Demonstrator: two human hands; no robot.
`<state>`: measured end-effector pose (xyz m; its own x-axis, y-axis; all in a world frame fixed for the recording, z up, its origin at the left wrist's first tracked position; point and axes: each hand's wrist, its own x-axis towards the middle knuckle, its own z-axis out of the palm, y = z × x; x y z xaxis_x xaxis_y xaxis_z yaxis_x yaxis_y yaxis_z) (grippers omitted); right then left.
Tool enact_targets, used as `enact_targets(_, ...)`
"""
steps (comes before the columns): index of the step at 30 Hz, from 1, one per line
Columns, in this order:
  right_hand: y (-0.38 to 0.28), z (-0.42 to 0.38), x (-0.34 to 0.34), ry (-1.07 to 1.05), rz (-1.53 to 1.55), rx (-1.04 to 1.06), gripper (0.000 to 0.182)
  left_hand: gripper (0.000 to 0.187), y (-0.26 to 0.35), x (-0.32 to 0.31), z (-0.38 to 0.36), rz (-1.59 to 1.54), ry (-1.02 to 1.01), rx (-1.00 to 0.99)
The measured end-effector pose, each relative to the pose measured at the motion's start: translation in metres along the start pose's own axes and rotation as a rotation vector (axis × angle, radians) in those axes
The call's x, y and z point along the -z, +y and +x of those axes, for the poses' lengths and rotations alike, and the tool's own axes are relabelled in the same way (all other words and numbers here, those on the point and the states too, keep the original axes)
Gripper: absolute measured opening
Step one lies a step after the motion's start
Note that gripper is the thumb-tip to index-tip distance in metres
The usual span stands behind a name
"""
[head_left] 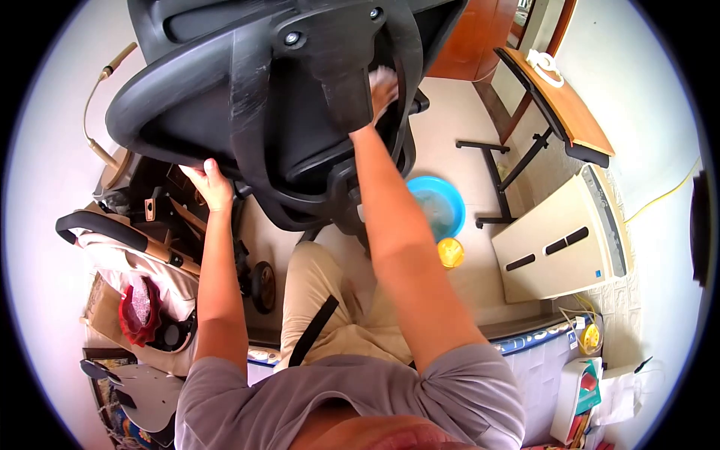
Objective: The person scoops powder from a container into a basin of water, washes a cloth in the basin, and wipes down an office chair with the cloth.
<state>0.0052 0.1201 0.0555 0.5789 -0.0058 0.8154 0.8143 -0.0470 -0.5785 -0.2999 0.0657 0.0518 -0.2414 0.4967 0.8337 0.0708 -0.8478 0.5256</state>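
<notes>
Here's the black chair tilted left of the blue basin — left hand thumb-spread at its edge, right a blur inside, can't tell either grip's closure — and a slipping edge could tip it basinward

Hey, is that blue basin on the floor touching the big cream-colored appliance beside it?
Apart. The head view shows bare floor between the blue basin's right rim and the cream appliance.
</notes>
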Motion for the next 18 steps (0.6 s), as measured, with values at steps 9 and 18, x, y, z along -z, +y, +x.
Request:
enact_targets(9, -0.043, 0.045, 0.036, -0.207, 0.329, 0.067, 0.052, 0.079, 0.003, -0.005, 0.001, -0.025, 0.016, 0.002)
enact_targets(18, 0.039, -0.010, -0.074, -0.373, -0.028, -0.597, 0.035, 0.078, 0.012, -0.013, -0.004, 0.037, 0.006, 0.003)
